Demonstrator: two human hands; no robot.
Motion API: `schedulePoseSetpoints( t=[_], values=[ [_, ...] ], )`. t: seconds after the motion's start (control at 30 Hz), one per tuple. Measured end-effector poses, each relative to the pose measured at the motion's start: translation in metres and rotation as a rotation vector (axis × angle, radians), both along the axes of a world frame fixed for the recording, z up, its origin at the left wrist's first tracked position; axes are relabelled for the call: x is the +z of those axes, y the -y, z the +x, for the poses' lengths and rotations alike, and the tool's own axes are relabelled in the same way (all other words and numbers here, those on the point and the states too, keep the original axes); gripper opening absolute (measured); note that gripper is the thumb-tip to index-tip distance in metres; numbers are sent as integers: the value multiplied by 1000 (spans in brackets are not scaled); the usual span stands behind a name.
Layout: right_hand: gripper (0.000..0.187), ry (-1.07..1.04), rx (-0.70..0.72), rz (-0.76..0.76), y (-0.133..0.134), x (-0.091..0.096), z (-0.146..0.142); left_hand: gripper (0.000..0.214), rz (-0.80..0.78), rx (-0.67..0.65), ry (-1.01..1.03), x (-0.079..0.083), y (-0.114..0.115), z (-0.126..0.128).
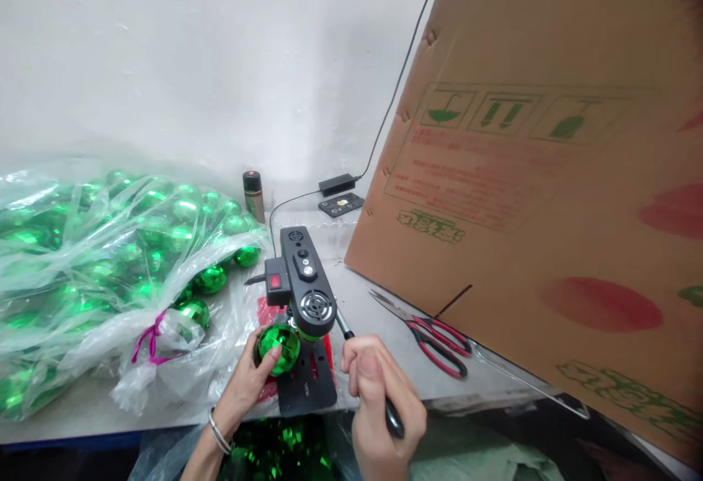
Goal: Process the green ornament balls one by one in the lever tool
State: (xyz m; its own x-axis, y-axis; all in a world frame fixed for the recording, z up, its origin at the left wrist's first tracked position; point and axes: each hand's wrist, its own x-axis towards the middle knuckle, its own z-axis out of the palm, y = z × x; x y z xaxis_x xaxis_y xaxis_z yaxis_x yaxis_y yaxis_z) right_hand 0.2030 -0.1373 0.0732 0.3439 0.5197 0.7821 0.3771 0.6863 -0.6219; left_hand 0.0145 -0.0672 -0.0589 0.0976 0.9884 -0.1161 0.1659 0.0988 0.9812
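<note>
My left hand [250,375] is closed round a shiny green faceted ball ornament [280,350], its thumb resting on the front. The ball sits beside the head of a small black bench machine [307,283] with a red switch, just above its slotted black base plate [307,392]. At the machine's right side my right hand [381,400] is wrapped round a lever handle [393,419]; its metal rod runs up toward the machine. Where the ball meets the machine is partly hidden.
A clear plastic bag [110,283] of green balls lies at left. Scissors [433,338] lie at right beside a large cardboard box [521,173]. Behind stand a spray can [253,195] and a power adapter [337,185]. More green balls [274,452] lie below the table edge.
</note>
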Motion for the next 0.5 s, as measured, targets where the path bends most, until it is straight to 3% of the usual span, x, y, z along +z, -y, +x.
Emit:
schedulePoseSetpoints(
  t=[0.17, 0.5],
  values=[
    [40, 8, -5, 21, 0, 2, 0, 80, -25, 7, 11, 1, 0, 2],
    [38, 23, -8, 8, 1, 2, 0, 81, 130, -3, -217, -1, 25, 36]
  ],
)
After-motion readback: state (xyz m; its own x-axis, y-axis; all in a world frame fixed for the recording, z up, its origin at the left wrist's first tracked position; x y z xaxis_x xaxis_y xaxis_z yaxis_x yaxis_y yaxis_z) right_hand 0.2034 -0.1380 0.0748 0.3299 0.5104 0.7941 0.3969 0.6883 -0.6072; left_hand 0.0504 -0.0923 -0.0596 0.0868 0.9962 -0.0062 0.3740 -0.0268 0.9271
